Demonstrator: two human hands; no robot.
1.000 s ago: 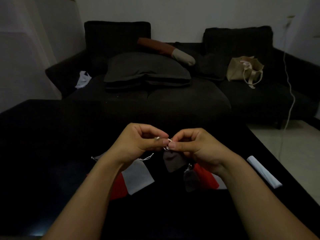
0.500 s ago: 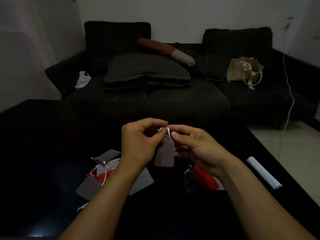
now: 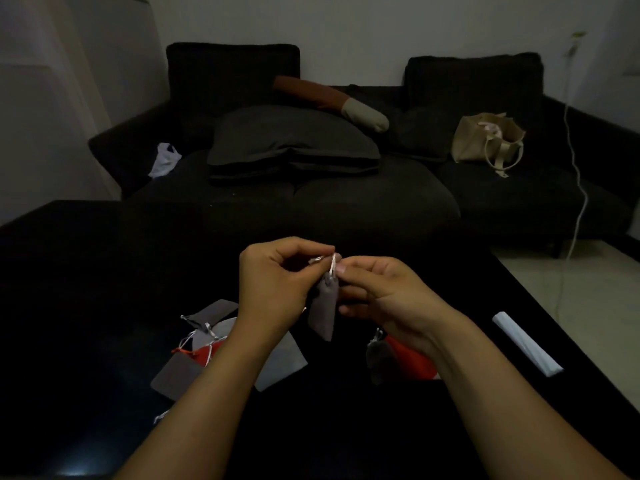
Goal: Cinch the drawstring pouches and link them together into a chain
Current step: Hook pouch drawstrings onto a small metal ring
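A small grey drawstring pouch (image 3: 325, 308) hangs above the black table (image 3: 86, 271), its mouth gathered tight. My left hand (image 3: 277, 285) and my right hand (image 3: 384, 292) both pinch its white drawstring (image 3: 333, 263) at the top, fingertips almost touching. Under my left forearm lies a heap of pouches: a grey one (image 3: 211, 315), a red one (image 3: 204, 353), a brown-grey one (image 3: 175, 375) and a pale grey one (image 3: 284, 362). Beneath my right wrist lie a dark pouch (image 3: 379, 358) and a red pouch (image 3: 412, 358), partly hidden.
A white folded strip (image 3: 526, 342) lies near the table's right edge. Behind the table stands a dark sofa (image 3: 346, 202) with cushions, a beige tote bag (image 3: 485, 140) and a white bag (image 3: 164, 161). A white cable (image 3: 581, 188) hangs at the right.
Both hands rose with the grey pouch, lifting it off the heap. The pouch now hangs narrower and more gathered, and the pile on the left is uncovered.
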